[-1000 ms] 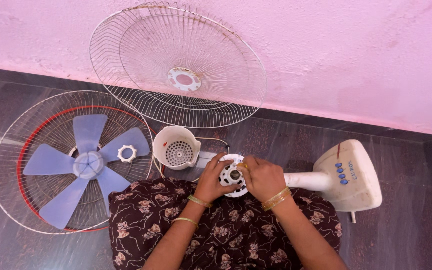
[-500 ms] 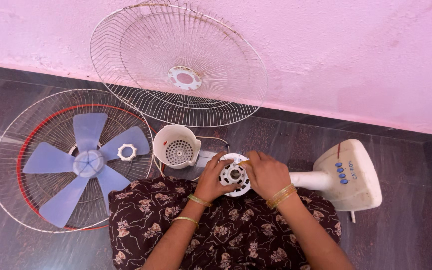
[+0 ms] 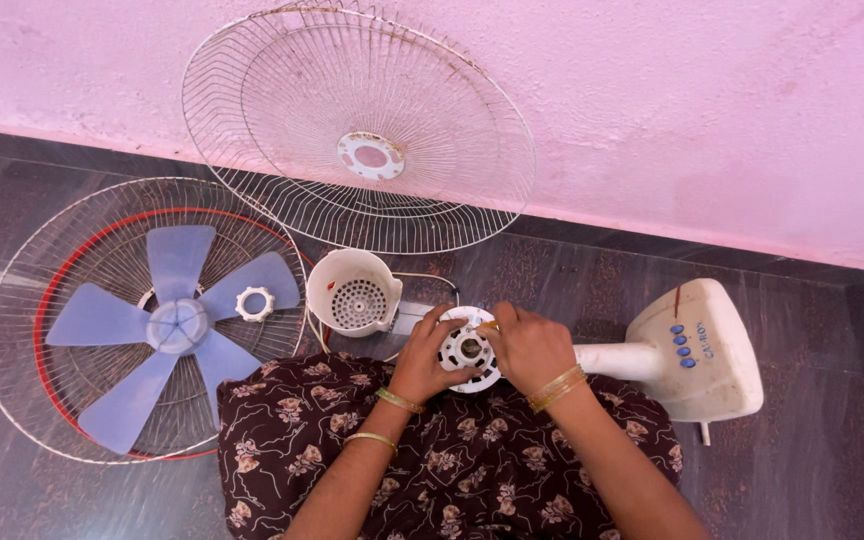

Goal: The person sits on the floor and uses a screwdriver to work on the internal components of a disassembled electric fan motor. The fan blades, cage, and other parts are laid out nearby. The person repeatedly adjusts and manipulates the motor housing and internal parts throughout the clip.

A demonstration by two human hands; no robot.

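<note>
While both hands close on it, these lines run outward from the frame's lower middle.

Motor: the white round motor (image 3: 469, 350) sits at lower centre of the frame, over the lap, its ribbed face and dark centre turned up toward the camera.

Left hand: the left hand (image 3: 428, 362) cups the motor's left rim, fingers curled round the edge, thumb underneath; gripping it. Two gold bangles sit on the forearm.

Right hand: the right hand (image 3: 529, 347) lies on the motor's right side, fingers bent onto the top edge near the centre, closed on it; whether it pinches a small part there cannot be told. Gold bangles ring the wrist.

Stem and base: a white stem runs from the motor to the right into the base (image 3: 700, 350), which lies on the floor at right with blue buttons on its face.

Cover: a white cup-shaped cover (image 3: 355, 291) with a perforated bottom lies just left of the motor, its mouth facing the camera.

Blade: the pale blue blade (image 3: 174, 325) lies inside a wire grille (image 3: 32, 300) with a red rim, at left on the floor.

Nut: a small white nut (image 3: 254, 302) rests on that grille, beside the blade hub.

Second grille: another grille (image 3: 432, 170) leans against the pink wall (image 3: 702, 100) at upper centre.

Lap: dark floral cloth (image 3: 452, 470) fills the bottom centre.
</note>
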